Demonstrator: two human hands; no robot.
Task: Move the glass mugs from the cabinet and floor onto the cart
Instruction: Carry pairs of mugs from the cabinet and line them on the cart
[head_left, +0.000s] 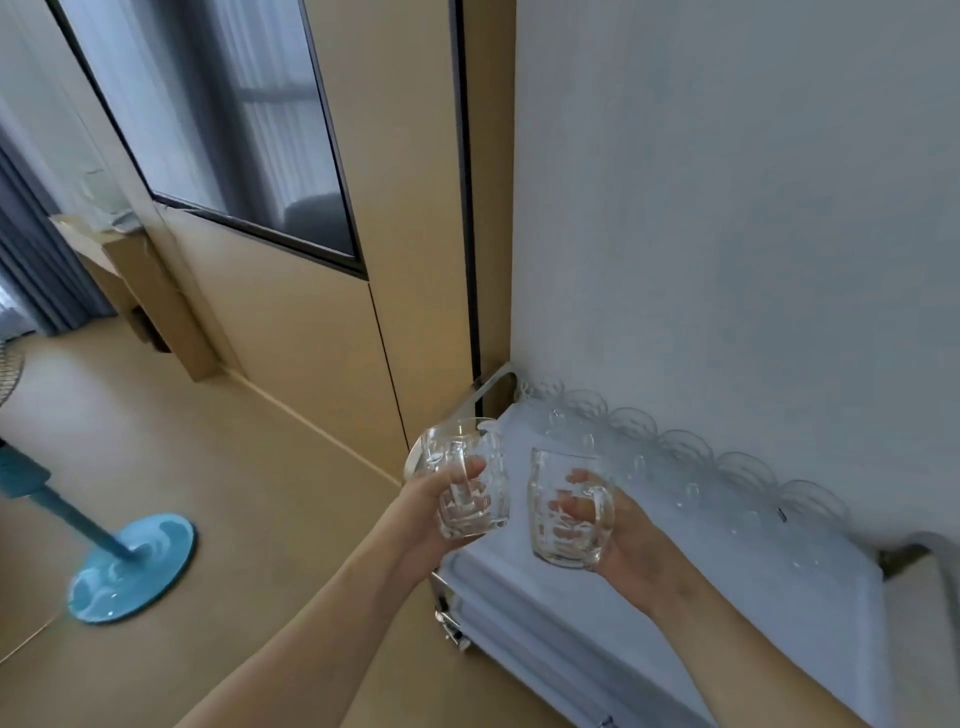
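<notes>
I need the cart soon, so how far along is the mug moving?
Done: a row of glass mugs already stands on the cart along the wall. In hand: the left hand grips one mug and the right hand grips another mug, both held over the cart's near end, not yet set down. Left: placing these two; the cabinet and any remaining mugs are out of view.
</notes>
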